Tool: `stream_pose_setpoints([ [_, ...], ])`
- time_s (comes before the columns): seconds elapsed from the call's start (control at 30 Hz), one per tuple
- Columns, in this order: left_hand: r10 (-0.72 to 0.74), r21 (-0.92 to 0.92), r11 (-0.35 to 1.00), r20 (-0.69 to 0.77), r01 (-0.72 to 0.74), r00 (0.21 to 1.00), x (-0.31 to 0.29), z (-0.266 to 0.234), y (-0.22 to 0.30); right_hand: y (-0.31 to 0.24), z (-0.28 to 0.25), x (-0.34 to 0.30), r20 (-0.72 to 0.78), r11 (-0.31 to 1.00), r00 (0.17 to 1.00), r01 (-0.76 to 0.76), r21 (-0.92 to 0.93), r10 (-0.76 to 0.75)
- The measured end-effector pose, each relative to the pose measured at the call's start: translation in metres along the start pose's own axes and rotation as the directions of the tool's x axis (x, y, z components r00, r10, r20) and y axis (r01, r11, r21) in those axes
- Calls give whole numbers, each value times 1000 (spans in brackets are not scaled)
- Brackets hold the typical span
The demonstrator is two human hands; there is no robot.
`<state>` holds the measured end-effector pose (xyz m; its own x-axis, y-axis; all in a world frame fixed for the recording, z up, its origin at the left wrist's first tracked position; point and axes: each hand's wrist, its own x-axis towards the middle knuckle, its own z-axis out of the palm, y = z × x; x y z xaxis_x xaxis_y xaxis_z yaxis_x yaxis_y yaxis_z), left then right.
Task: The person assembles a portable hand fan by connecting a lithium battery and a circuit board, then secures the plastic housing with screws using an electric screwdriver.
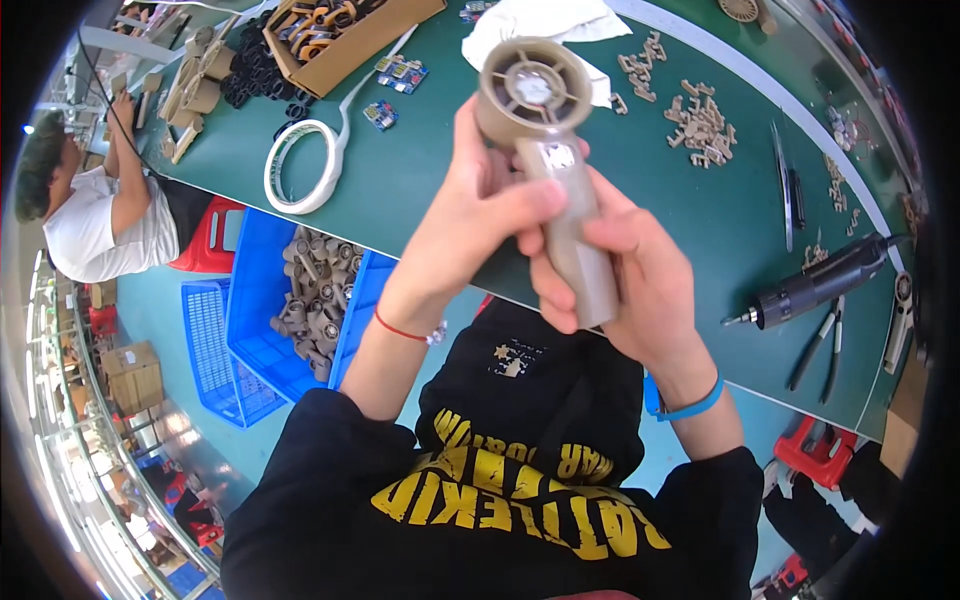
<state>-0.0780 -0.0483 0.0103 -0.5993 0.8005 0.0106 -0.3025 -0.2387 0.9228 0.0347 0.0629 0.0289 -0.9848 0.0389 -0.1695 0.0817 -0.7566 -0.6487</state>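
A beige handheld fan [582,250] is held above the near edge of the green table, its round ribbed head pointing up and away from me. My left hand [490,205] grips it just below the head, thumb laid across the handle. Around the lower handle, my right hand [645,270] is closed, with its thumb along the side. The palms and the back of the handle are hidden. Behind the fan head lies a crumpled white cloth or bag [590,25].
Left on the table [400,140] are a white tape roll [275,178], small circuit boards [381,115] and a cardboard box [345,45] of parts. Small beige pieces [700,125], tweezers [782,185], an electric screwdriver [820,285] and pliers [818,345] lie right. A blue crate [258,300] holds fan bodies; a co-worker [110,215] sits left.
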Motion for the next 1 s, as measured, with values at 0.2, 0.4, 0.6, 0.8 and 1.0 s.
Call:
stream_pose_setpoints([
  [0.2,-35,-152,988,-26,31,999,-9,4,5,-9,-1,1,184,987,983,-51,153,22],
  [0.4,-49,-142,989,-32,44,998,-10,5,9,-12,-2,1,232,992,972,-65,110,38],
  [0.6,-38,-37,999,-48,37,998,-13,12,13,-12,-4,-5,215,998,976,-41,44,31],
  [0.8,-208,-102,975,-120,197,971,-12,12,16,-20,-2,-8,197,990,980,-25,140,-3],
  [1.0,-207,-75,977,-128,199,970,-11,15,18,-25,-4,-5,180,981,983,-63,182,30],
])
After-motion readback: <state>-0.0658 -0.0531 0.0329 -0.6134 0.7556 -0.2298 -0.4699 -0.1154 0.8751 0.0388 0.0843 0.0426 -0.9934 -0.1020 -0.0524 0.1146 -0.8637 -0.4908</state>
